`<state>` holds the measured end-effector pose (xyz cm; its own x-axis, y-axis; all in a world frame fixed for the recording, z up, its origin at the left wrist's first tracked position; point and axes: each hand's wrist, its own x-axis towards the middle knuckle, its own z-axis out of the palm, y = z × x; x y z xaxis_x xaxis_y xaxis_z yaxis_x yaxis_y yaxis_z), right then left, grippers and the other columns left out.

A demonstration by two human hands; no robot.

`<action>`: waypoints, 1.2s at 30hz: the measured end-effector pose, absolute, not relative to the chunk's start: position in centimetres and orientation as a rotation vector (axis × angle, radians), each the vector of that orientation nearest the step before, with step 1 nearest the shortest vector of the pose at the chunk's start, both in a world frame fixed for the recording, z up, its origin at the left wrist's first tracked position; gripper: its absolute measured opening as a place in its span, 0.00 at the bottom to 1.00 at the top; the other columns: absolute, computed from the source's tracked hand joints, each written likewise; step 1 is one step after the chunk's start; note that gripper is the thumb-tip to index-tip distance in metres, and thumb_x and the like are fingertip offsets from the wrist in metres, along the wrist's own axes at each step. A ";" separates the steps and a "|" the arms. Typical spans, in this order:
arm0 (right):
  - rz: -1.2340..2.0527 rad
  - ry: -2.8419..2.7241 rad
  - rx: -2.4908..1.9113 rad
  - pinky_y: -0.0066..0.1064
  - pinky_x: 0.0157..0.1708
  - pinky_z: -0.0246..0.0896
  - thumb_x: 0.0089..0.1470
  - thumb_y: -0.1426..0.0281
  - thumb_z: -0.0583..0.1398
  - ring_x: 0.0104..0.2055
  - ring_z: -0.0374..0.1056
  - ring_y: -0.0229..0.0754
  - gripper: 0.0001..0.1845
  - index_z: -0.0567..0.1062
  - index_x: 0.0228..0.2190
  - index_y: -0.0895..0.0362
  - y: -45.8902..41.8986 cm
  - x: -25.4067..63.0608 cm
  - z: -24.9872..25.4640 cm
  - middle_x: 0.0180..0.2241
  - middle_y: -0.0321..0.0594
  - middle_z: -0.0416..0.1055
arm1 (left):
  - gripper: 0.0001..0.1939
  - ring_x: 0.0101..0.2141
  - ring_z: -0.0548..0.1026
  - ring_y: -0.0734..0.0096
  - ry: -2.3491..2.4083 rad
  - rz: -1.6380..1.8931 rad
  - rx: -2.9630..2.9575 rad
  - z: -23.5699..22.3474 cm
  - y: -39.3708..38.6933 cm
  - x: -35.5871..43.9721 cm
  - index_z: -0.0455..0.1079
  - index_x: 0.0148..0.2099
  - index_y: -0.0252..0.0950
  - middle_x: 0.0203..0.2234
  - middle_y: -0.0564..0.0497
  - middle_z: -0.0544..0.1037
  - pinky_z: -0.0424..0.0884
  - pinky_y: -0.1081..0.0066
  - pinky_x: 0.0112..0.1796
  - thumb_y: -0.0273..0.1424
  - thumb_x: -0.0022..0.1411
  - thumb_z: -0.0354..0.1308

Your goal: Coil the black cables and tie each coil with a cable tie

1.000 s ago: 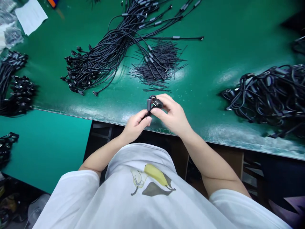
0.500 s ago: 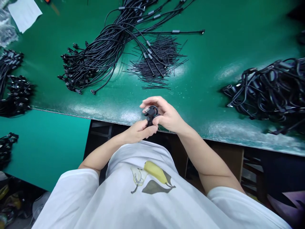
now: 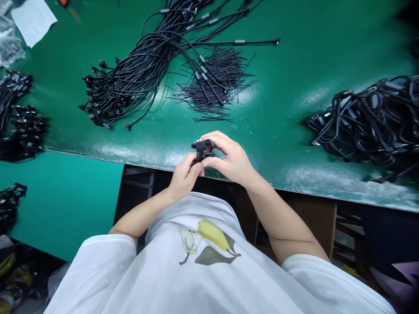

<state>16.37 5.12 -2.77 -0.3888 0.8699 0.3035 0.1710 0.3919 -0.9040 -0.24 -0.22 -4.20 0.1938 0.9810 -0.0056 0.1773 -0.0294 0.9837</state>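
A coiled black cable [image 3: 203, 147] with a plug at its end is held between both hands, just above the table's front edge. My left hand [image 3: 183, 175] pinches it from below, thumb and fingers closed on the loops. From the right, my right hand [image 3: 229, 158] curves round the coil, its fingertips and thumb gripping the upper part. The palms hide some of the loops. Beyond the hands lies a pile of thin black ties [image 3: 212, 87]. Left of that pile spreads a bundle of long black cables [image 3: 140, 69] with angled plugs.
Coiled black cables [image 3: 369, 122] are heaped on the green table [image 3: 278, 100] at right. More cable bundles [image 3: 24, 126] lie at far left, near a white paper [image 3: 34, 21] and clear plastic bags [image 3: 9, 43]. A lower green surface [image 3: 75, 196] adjoins at left.
The coil has turned, so its plug now points left and sits slightly higher. My left hand has moved a little left and rotated upward; my right hand keeps its hold.
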 end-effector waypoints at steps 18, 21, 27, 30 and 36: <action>0.504 -2.116 -0.999 0.33 0.37 0.61 0.70 0.58 0.45 0.35 0.66 0.42 0.19 0.68 0.35 0.55 4.6 16.3 -3.5 0.34 0.43 0.71 | 0.18 0.18 0.65 0.82 0.993 0.904 1.176 -5.2 -0.5 0.7 0.60 0.44 0.38 0.21 0.62 0.64 0.63 0.75 0.24 0.49 0.70 0.48; 0.253 -2.175 -1.040 0.32 0.36 0.60 0.70 0.60 0.44 0.34 0.67 0.41 0.20 0.69 0.35 0.56 4.7 16.2 -4.2 0.33 0.43 0.71 | 0.18 0.19 0.70 0.81 1.030 0.840 1.185 -4.6 0.3 1.0 0.59 0.41 0.37 0.21 0.60 0.68 0.67 0.76 0.26 0.48 0.70 0.47; 0.333 -2.060 -1.206 0.29 0.34 0.60 0.71 0.57 0.41 0.33 0.69 0.39 0.25 0.70 0.35 0.56 5.5 16.6 -4.5 0.32 0.41 0.73 | 0.20 0.20 0.72 0.80 0.994 0.731 1.119 -4.0 1.5 1.1 0.59 0.51 0.36 0.21 0.61 0.71 0.67 0.77 0.23 0.45 0.66 0.55; 0.456 -1.973 -1.298 0.29 0.33 0.61 0.70 0.54 0.42 0.33 0.70 0.39 0.24 0.70 0.39 0.56 5.7 16.7 -4.4 0.33 0.40 0.74 | 0.21 0.14 0.62 0.84 1.009 0.822 1.049 -4.4 1.5 1.0 0.62 0.48 0.36 0.16 0.65 0.62 0.56 0.79 0.17 0.48 0.64 0.57; 0.325 -2.058 -1.282 0.29 0.37 0.64 0.69 0.56 0.47 0.38 0.72 0.41 0.22 0.71 0.47 0.58 5.4 16.9 -4.6 0.38 0.44 0.75 | 0.24 0.12 0.63 0.82 0.992 0.784 0.953 -5.0 1.8 0.8 0.62 0.42 0.36 0.14 0.65 0.64 0.57 0.79 0.16 0.49 0.57 0.64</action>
<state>16.94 5.37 -4.64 -0.2823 0.8645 0.4159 0.6940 0.4833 -0.5336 0.84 1.79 -4.97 0.3543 0.8769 -0.3247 -0.1131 0.3848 0.9160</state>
